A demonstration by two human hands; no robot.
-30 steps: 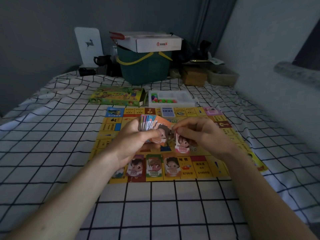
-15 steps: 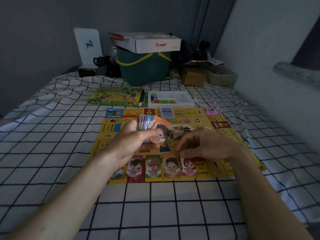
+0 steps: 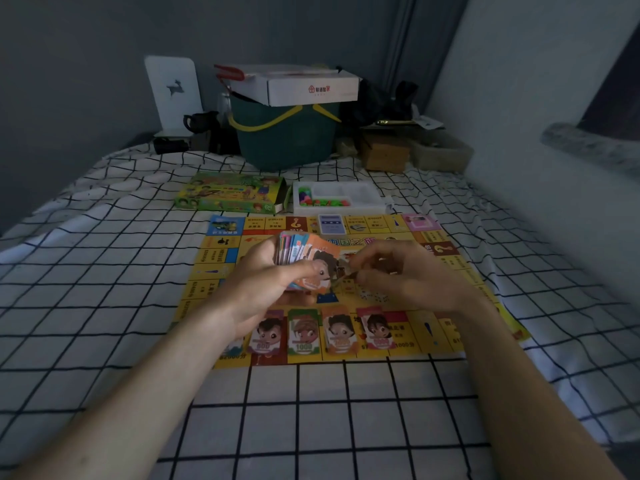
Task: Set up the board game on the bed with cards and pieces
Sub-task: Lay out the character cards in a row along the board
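Note:
The yellow game board (image 3: 214, 258) lies flat on the checked bedsheet (image 3: 311, 410). My left hand (image 3: 256, 285) grips a fanned stack of character cards (image 3: 311, 256) above the board's middle. My right hand (image 3: 408, 278) hovers just right of the stack, its curled fingertips close to the top card's edge and no card seen in it. A row of several character cards (image 3: 304, 336) lies face up along the board's near edge. A blue card deck (image 3: 331, 224) sits on the board's far edge.
Behind the board lie the green game box (image 3: 228, 197) and a white tray (image 3: 360, 192) with coloured pieces. Further back stand a green bucket (image 3: 287, 140) topped by a white carton (image 3: 304, 86), and a cardboard box (image 3: 384, 154). A wall runs along the right.
My right hand laid its card down at the right end of the near row, then rose back to the stack in my left hand. The left hand stayed put.

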